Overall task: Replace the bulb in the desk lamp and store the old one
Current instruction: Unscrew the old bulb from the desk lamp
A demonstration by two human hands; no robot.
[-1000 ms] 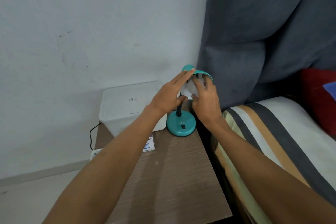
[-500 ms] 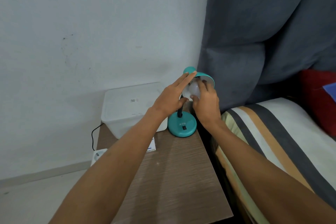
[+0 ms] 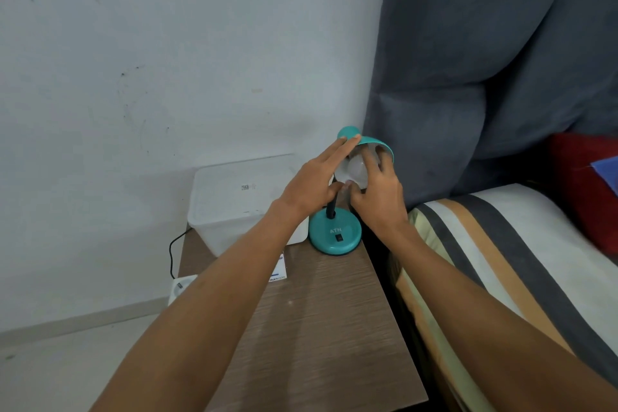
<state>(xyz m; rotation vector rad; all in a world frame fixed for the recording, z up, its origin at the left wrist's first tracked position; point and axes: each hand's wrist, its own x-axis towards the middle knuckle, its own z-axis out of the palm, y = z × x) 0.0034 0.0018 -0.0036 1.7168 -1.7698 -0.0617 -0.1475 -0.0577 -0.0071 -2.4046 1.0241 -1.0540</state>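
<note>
A teal desk lamp stands at the far right of the wooden bedside table, its round base (image 3: 335, 233) flat on the top and its shade (image 3: 349, 134) tilted toward me. Inside the shade sits a white bulb (image 3: 356, 169). My left hand (image 3: 312, 182) lies against the shade's left side with fingers stretched and thumb under the rim, steadying it. My right hand (image 3: 378, 192) reaches into the shade, fingers and thumb wrapped around the bulb.
A white lidded plastic box (image 3: 240, 201) stands left of the lamp against the wall. A small white-and-blue carton (image 3: 279, 269) peeks out under my left forearm. A power strip (image 3: 182, 283) with a black cable sits on the floor. A striped mattress (image 3: 501, 264) borders the table (image 3: 327, 328) on the right.
The right hand's fingers have shifted around the bulb, which now shows more clearly. The left hand stays on the shade.
</note>
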